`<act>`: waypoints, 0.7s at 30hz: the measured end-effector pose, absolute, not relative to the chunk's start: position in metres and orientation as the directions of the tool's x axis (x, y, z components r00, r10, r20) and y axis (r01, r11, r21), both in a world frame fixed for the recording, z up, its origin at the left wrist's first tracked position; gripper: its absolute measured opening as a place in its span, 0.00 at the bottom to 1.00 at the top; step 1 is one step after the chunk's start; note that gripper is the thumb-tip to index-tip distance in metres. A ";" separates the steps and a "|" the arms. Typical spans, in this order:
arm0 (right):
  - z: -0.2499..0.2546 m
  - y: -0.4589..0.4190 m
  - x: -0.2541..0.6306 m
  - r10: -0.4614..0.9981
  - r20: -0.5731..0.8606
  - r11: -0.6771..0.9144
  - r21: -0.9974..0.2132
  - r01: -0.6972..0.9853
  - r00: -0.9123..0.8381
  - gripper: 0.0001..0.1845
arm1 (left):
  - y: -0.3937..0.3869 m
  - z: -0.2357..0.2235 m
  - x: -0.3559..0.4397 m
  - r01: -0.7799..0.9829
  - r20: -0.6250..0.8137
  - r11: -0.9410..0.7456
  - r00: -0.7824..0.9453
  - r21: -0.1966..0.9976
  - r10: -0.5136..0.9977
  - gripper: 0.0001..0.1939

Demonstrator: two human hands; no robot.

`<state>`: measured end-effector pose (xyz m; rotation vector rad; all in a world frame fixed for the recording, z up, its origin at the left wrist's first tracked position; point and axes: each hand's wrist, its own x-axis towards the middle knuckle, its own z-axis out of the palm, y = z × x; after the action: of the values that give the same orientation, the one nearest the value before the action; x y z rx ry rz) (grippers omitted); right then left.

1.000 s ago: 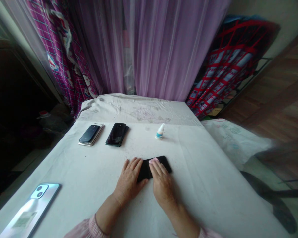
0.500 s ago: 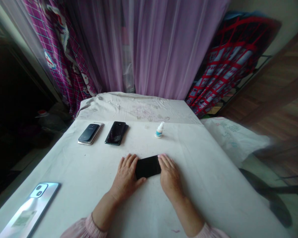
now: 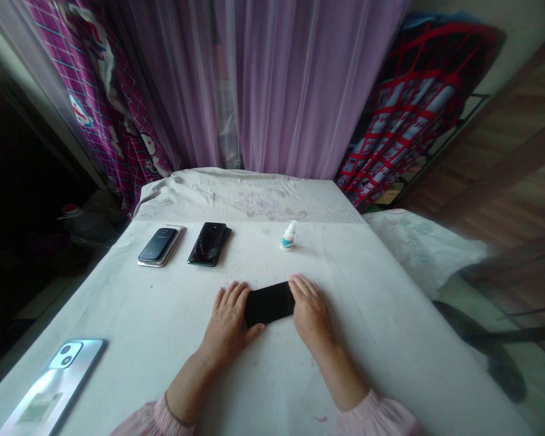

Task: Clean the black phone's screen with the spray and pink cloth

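A black smartphone (image 3: pixel 269 304) lies crosswise on the white-covered table, its dark side up and its right end tilted slightly away from me. My left hand (image 3: pixel 228 320) grips its left end, thumb along the near edge and fingers at the far corner. At the right end, my right hand (image 3: pixel 310 312) is closed around the edge with its fingers together; the thumb is hidden. Beyond the phone stands a small white bottle (image 3: pixel 288 237) with a blue label and pointed cap.
Two stacked phones (image 3: pixel 160 245) lie at the back left, beside another overlapping pair of dark phones (image 3: pixel 208 244). A silvery phone (image 3: pixel 49 387) rests face down at the near left. Purple curtains (image 3: pixel 295 91) hang behind the table (image 3: pixel 372 339). A plastic bag (image 3: pixel 427 245) is at the right edge.
Both hands stay on the black smartphone, with the right hand's fingers shifted slightly toward its far edge. The whole view has moved a little, so things appear slightly further left.
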<state>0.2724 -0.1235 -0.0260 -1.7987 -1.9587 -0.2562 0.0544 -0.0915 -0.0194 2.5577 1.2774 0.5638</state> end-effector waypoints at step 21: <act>-0.026 -0.123 0.272 0.894 0.448 0.071 -0.139 0.988 -0.002 0.26 | -0.093 -0.018 0.056 0.732 0.232 -0.594 0.547 0.333 0.804 0.37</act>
<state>0.2719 -0.1230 -0.0263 -1.8643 -1.9382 -0.3010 0.0561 -0.0925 -0.0180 2.5857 1.3005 0.5391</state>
